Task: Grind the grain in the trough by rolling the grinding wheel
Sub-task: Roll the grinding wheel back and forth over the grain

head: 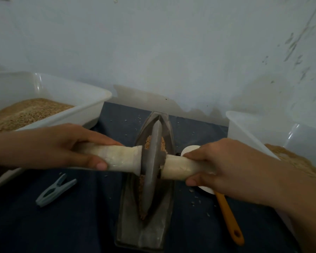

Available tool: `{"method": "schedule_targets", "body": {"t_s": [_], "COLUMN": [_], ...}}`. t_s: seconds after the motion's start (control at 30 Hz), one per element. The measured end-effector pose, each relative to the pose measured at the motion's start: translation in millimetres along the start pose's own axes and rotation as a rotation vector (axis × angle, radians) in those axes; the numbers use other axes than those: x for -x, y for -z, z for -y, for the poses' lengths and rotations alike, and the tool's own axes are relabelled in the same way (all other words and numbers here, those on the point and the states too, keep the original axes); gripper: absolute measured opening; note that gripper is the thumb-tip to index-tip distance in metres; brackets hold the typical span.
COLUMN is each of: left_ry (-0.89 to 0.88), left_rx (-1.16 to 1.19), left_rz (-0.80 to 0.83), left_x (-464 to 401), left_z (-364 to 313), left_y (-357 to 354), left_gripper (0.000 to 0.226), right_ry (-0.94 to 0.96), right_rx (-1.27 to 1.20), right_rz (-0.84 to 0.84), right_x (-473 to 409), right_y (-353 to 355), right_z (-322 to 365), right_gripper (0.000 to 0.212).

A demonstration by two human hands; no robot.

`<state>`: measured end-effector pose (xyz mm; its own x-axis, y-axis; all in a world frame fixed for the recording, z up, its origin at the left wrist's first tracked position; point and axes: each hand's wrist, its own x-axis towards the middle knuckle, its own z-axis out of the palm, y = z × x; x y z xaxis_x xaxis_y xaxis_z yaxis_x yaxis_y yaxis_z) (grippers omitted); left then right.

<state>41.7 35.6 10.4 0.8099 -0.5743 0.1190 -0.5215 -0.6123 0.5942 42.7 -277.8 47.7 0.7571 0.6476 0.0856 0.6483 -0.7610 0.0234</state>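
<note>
Grinding is the step you are in: your left hand (62,148) and right hand (217,167) each wrap 1 end of the pale handle (120,157), fingers and thumbs curled round it, hands apart with the wheel (153,161) between them. The wheel stands upright on edge in the trough (144,232), which lies lengthwise on the dark cloth (71,225). Grain (147,143) shows on both sides of the wheel, heaped past it and trailing toward you (much looks still coarse, so the job seems unfinished). Your next move, as I judge it, calls for even pressure from both hands and a straight roll along the groove, or grain may spill over the rim. 2 white tubs flank you: the left tub (91,99) holds tan grain, the right tub (248,128) a smaller heap.
</note>
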Motion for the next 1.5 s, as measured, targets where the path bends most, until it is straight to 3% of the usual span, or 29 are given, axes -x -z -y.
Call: {"method": "schedule_targets", "body": {"t_s": [0.1, 0.23, 0.33, 0.5, 0.63, 0.73, 0.8, 0.93, 1.0, 1.07, 1.23, 1.33, 1.5], "left_ry": [0.032, 0.081, 0.041, 0.057, 0.033, 0.023, 0.033, 0.084, 0.019, -0.001, 0.093, 0.048, 0.036], "left_rx": [-0.083, -0.311, -0.421, -0.215, -0.064, -0.063, -0.117, -0.304, -0.466, -0.508, -0.213, -0.084, -0.119], "left_rz": [-0.077, -0.321, -0.401, -0.264, 0.001, 0.025, -0.040, -0.325, -0.451, -0.481, -0.231, -0.034, -0.060], "left_x": [-6.2, -21.1, -26.2, -16.4, -5.4, -1.1, -4.2, -19.9, -27.1, -29.6, -15.0, -5.1, -4.1], "left_z": [0.4, 6.2, 8.6, 10.8, 5.8, 0.9, 0.8, 3.2, 5.4, 4.5, 3.9, 0.4, -1.7], "left_y": [-7.1, -27.2, -33.4, -17.3, -2.2, 0.8, -4.0, -25.4, -36.1, -39.2, -16.2, -4.0, -4.8], "left_gripper": [0.043, 0.056, 0.056, 0.052, 0.055, 0.056, 0.055, 0.052, 0.054, 0.055, 0.052, 0.052, 0.056], "right_ry": [-0.042, -0.116, -0.135, -0.051, 0.004, 0.004, -0.029, -0.117, -0.164, -0.169, -0.059, -0.021, -0.055], "right_rx": [0.021, 0.163, 0.169, 0.216, 0.115, 0.036, 0.034, 0.130, 0.137, 0.135, 0.210, 0.100, 0.010], "right_rz": [-0.079, -0.284, -0.314, -0.190, -0.070, -0.024, -0.048, -0.246, -0.327, -0.338, -0.171, -0.054, -0.034], "right_x": [-9.4, -31.8, -35.9, -25.3, -5.7, 2.8, -3.7, -29.6, -35.9, -37.1, -24.9, -10.2, -7.8], "right_y": [-10.7, -42.9, -51.0, -30.6, -5.2, 0.8, -6.1, -39.8, -52.7, -56.1, -29.4, -9.9, -9.2], "right_z": [-3.8, -12.3, -18.2, -8.6, 1.9, 3.1, -0.7, -12.5, -17.3, -20.1, -10.9, -1.1, -4.0], "right_gripper": [0.039, 0.045, 0.048, 0.036, 0.032, 0.034, 0.034, 0.043, 0.050, 0.052, 0.037, 0.037, 0.037]}}
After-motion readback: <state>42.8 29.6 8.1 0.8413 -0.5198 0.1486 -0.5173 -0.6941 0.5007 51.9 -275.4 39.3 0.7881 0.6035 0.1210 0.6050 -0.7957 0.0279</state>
